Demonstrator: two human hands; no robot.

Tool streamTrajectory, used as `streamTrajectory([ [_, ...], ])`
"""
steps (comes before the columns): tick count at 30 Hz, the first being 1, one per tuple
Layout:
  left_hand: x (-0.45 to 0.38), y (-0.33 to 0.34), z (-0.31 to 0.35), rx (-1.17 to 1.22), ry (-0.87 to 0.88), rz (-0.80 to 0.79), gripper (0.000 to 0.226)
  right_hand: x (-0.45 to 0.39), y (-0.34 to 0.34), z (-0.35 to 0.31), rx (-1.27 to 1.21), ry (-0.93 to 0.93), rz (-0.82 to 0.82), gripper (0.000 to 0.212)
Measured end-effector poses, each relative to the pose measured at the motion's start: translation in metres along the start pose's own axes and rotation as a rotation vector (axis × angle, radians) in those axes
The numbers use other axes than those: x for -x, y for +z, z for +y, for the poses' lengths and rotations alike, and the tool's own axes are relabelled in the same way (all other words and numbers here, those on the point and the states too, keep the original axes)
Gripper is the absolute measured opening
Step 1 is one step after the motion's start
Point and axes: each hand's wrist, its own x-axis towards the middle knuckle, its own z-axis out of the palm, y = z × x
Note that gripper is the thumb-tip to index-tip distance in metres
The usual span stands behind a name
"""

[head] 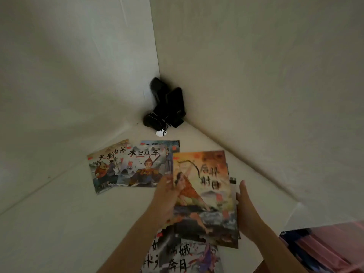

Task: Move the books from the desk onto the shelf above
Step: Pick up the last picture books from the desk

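Several thin picture books lie on a white surface [59,223] in a corner. At the back rests an overlapping group: a book with two figures [106,166], one with a helmeted warrior [143,168] on top, and a third [171,148] mostly hidden beneath. I hold a small stack, its top book an orange archer cover [206,196], above the surface. My left hand [165,198] grips its left edge, thumb on the cover. My right hand [246,209] holds the right edge, fingers hidden behind. More books [183,257] lie below, near the bottom edge.
A black bag-like bundle with cords [165,107] sits in the far corner where two white walls meet. A white tag [161,133] lies just in front of it. At the bottom right, pink and dark blue items [325,249] show beyond the surface's edge.
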Motion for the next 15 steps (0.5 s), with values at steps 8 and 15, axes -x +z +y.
streamTrajectory([
  [8, 0.003, 0.002, -0.065, -0.756, 0.407, 0.096, 0.040, -0.015, -0.009, 0.021, 0.250, -0.152, 0.196, 0.041],
  [15, 0.001, -0.064, -0.053, -1.027, 0.201, -0.019, 0.103, -0.027, 0.006, 0.023, 0.023, -0.214, 0.269, 0.037],
])
